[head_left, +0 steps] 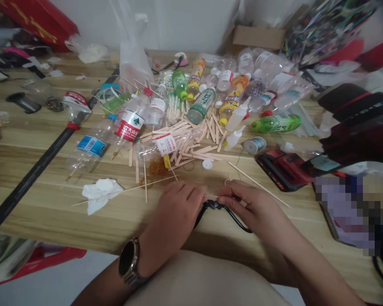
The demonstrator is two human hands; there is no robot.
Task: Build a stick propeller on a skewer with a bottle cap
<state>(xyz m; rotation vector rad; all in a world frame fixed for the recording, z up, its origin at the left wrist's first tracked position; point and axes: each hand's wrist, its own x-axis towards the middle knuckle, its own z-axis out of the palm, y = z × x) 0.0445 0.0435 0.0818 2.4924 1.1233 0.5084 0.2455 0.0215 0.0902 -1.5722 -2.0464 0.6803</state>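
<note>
My left hand (181, 208), with a watch on its wrist, is closed at the table's front edge. Opposite it, my right hand (252, 204) pinches with thumb and forefinger. Between the two sets of fingertips runs a thin pale stick (212, 196), with one end in each hand; its ends are hidden. Just below it lies a pair of black-handled scissors (214, 205), its blades out of sight and one handle under my left hand. A long wooden skewer (127, 190) lies to the left of my hands, and another skewer (258, 183) lies to the right.
Flat wooden craft sticks (207, 151) and several plastic bottles (202, 106) crowd the table's middle. A cordless drill (306, 157) and a phone (338, 216) lie right. A thread spool (254, 145) stands near the drill. Crumpled tissue (102, 195) and a dark strip (35, 174) lie left.
</note>
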